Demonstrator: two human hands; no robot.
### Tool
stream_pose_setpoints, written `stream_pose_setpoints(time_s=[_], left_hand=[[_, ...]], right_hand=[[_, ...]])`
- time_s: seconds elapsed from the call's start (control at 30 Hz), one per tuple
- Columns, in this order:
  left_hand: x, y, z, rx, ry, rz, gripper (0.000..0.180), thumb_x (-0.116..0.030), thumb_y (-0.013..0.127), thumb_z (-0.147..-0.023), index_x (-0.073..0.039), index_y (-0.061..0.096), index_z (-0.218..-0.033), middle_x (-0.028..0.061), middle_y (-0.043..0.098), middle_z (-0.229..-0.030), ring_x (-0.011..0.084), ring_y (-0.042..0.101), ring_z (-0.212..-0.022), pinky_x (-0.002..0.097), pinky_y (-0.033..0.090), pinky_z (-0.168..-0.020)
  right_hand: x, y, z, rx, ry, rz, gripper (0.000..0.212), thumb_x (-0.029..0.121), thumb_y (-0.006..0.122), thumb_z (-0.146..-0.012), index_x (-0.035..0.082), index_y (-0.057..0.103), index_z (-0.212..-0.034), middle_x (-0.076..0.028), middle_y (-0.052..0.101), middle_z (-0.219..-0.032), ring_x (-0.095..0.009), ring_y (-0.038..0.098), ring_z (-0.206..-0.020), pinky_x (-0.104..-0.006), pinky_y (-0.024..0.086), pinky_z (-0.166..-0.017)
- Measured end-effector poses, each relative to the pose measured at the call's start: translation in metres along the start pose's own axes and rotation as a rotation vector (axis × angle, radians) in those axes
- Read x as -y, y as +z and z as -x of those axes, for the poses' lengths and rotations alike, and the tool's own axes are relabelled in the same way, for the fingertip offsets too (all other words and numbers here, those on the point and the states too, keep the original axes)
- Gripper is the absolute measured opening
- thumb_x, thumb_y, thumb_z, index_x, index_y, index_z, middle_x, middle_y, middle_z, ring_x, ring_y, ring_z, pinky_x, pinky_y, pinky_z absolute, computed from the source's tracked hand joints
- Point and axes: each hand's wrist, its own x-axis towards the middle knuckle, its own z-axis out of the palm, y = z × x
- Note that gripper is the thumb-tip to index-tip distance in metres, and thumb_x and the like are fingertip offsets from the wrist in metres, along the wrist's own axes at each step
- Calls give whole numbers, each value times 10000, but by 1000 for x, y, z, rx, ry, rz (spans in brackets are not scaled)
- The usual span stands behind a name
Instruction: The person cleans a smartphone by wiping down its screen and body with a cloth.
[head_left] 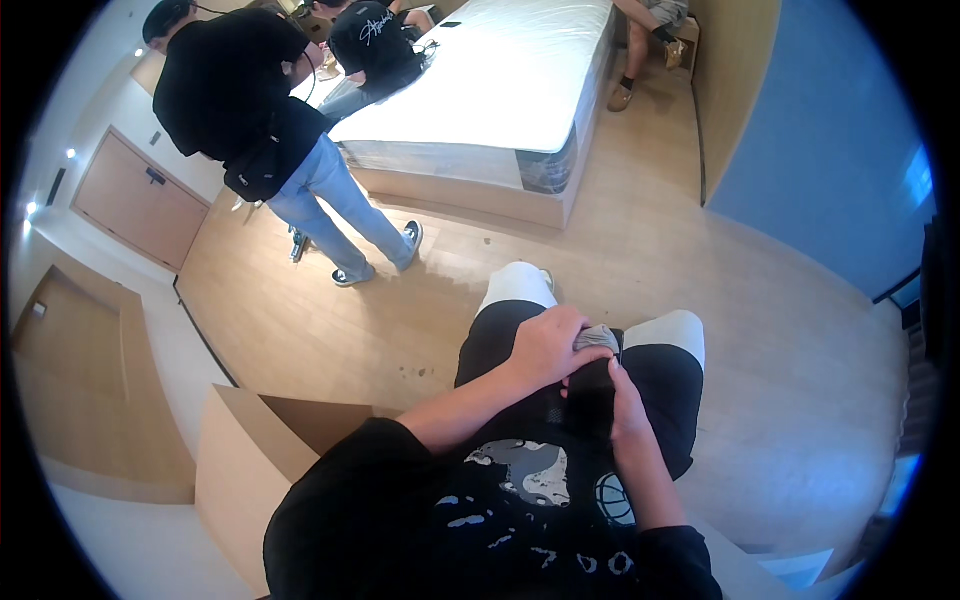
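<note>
1. My left hand (pixel 545 345) sits curled over the top of a small grey cloth (pixel 598 337), fingers closed on its upper edge, pinning it against my lap. I judge the grip wants to stay firm here, so the bundle doesn't slip loose.
2. The cloth is right in the middle, between both hands, resting on my black shorts (pixel 500 345) just above my knees. It looks soft and bunched, grey on top; below it runs a darker strip, and I cannot tell if that is the same piece or another.
3. My right hand (pixel 625 400) comes up from below, fingers closed along the dark lower part, thumb side pressed to it. I'd say the right should hold steady while the left does the fine work, both hands close together.
4. Off to my lower left stands an open cardboard box (pixel 250 450) on the wooden floor (pixel 650 250); a bed (pixel 500 90) and other people are well apart, farther up.
</note>
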Motion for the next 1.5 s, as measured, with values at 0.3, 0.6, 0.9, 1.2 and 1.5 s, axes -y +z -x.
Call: stream_pose_setpoints(time_s=[0.3, 0.6, 0.9, 1.2, 1.5], left_hand=[[-11, -11, -3, 257, -632, 58, 667, -546, 867, -699, -26, 541, -960, 163, 651, -807, 334, 685, -753, 399, 544, -687], [-5, -7, 12, 220, -583, 293, 448, -332, 847, -814, -8, 558, -924, 149, 677, -772, 240, 680, -579, 342, 535, -560], [-3, -7, 22, 163, -287, 541, 258, -174, 787, -877, -1, 648, -1008, 96, 632, -871, 147, 647, -548, 272, 520, -481], [-3, -8, 29, 177, -312, 583, 190, -108, 767, -882, 12, 703, -1015, 88, 634, -908, 128, 644, -570, 256, 508, -489], [-2, -1, 30, 192, -692, 850, 149, -86, 700, -937, 12, 691, -1048, 55, 626, -911, 96, 631, -666, 241, 525, -551]], right_hand=[[5, 1, 3, 123, -61, 28, 420, 321, 561, -999, 17, 521, -1287, -146, 677, -1058, -240, 675, -958, -380, 547, -892], [3, -1, -1, 121, -81, 60, 455, 341, 482, -1006, -8, 525, -1294, -180, 687, -1074, -281, 695, -947, -393, 553, -893], [-9, -15, -8, -1, -114, 118, 445, 350, 482, -1013, 7, 550, -1288, -152, 678, -1127, -250, 686, -1012, -370, 552, -900], [-15, -16, -9, -46, -112, 91, 453, 382, 453, -1054, 13, 528, -1306, -151, 664, -1150, -246, 686, -1004, -379, 564, -886], [1, -8, -6, 1, -93, 82, 455, 385, 414, -1077, 6, 519, -1307, -159, 674, -1114, -258, 694, -977, -398, 566, -884]])
